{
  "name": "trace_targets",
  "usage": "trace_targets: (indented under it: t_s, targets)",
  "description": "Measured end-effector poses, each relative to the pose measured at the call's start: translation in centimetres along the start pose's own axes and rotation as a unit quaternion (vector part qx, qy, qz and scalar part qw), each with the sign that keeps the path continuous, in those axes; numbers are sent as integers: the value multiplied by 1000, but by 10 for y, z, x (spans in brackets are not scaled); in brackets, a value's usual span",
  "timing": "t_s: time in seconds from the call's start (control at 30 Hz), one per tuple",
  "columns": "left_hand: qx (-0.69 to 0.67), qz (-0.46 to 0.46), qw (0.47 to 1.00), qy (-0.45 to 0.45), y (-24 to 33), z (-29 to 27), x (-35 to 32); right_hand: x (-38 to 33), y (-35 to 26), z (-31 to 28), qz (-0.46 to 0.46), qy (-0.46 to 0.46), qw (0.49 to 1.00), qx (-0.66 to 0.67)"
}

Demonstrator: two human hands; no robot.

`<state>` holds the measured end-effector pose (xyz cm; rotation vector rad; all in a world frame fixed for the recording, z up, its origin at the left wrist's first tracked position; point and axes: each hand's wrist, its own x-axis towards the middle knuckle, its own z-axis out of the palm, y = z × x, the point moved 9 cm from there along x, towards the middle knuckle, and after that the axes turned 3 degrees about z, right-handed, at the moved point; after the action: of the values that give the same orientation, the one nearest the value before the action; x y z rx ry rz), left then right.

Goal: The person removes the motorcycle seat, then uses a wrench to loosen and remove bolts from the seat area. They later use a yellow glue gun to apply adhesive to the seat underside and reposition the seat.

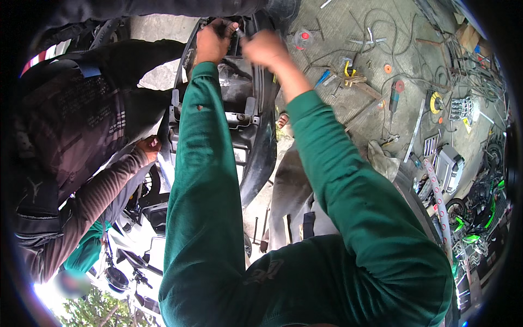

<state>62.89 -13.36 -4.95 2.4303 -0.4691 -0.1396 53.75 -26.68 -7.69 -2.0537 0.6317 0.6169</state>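
Both my arms, in green sleeves, reach forward over a motorcycle's open black rear body (234, 90), whose frame and inner tray show. At its far end my left hand (213, 41) is closed, fingers curled down into the opening; what they grip is hidden. Just right of it my right hand (265, 49) is smeared by motion and looks closed. A short shiny metal piece (239, 33) sticks out from it toward my left thumb; its kind does not show. Dark side panels (266, 125) run along the body.
At left a person in dark clothes (81, 114) leans close, one hand (148, 148) near the body. On the concrete floor at right lie cables, an angle grinder (394, 95), a blue-handled tool (322, 77) and a silver case (450, 166). A green-and-black motorcycle (482, 218) stands far right.
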Motion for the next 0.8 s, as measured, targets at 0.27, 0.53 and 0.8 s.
trace_targets:
  t_s: [0.27,0.53,0.8]
  targets:
    - [-81,-18,996,28,1,-2,-11,7,9,-17,-93,153,983,-38]
    - [5,-4,1000,-22,-3,0,2,-17,-6,71,67,-88,894,435]
    - [-71,-2,997,19,5,-2,-10,11,-9,-51,-178,130,969,-115]
